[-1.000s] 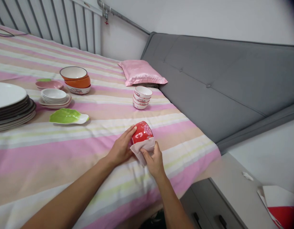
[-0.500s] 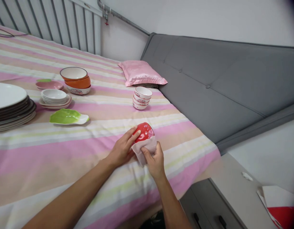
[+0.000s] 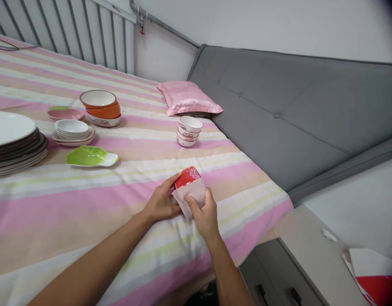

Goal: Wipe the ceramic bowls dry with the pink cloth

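A glossy red bowl [image 3: 187,176] with a pink flower pattern is held tilted above the striped bedsheet. My left hand [image 3: 164,199] grips its left side, fingers wrapped around the edge. Pressed over the near side of the bowl is a thin whitish cloth or tissue [image 3: 192,193], pinched against it by my right hand [image 3: 204,212], thumb on top. The cloth covers the lower part of the bowl, and the fingers behind it are hidden. Beyond the hands stands a stack of small white bowls [image 3: 188,131] with red patterns.
On the striped bed [image 3: 125,238], left, are a stack of plates [image 3: 14,127], a green leaf-shaped dish [image 3: 90,156], small white dishes [image 3: 72,127] and orange bowls [image 3: 102,104]. A pink pillow [image 3: 187,97] lies by the grey headboard [image 3: 288,97]. A nightstand [image 3: 313,246] stands right.
The cloth now covers more of the red bowl, which has turned slightly in my hands. My left thumb has shifted down to the bowl's edge. The other dishes have not moved.
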`<state>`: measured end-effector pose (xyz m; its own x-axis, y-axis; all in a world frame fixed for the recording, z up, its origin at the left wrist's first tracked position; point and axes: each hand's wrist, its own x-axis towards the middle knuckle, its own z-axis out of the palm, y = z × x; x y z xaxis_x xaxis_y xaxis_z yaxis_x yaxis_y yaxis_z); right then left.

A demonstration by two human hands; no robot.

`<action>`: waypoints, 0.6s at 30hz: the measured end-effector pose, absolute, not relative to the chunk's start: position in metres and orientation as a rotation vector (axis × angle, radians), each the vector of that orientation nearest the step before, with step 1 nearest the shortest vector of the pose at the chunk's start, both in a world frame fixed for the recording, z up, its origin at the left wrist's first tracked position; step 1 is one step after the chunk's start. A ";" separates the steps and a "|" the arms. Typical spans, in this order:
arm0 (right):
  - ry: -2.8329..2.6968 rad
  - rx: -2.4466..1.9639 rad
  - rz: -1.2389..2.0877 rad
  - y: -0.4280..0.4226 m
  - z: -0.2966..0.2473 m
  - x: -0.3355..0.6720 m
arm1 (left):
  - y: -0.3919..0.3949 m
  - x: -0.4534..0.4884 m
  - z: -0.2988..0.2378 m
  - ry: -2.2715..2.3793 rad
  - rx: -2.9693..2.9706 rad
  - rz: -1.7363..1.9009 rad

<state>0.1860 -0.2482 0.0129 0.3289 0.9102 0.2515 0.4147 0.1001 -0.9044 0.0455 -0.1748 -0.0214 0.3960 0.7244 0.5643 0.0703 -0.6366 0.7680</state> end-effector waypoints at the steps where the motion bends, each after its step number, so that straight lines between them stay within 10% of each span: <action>1: -1.273 -1.513 0.558 -0.248 0.013 0.186 | -0.176 0.046 -0.019 0.672 1.944 1.235; 18: -1.278 -1.499 0.613 -0.244 0.010 0.185 | -0.174 0.045 -0.002 0.805 1.352 0.862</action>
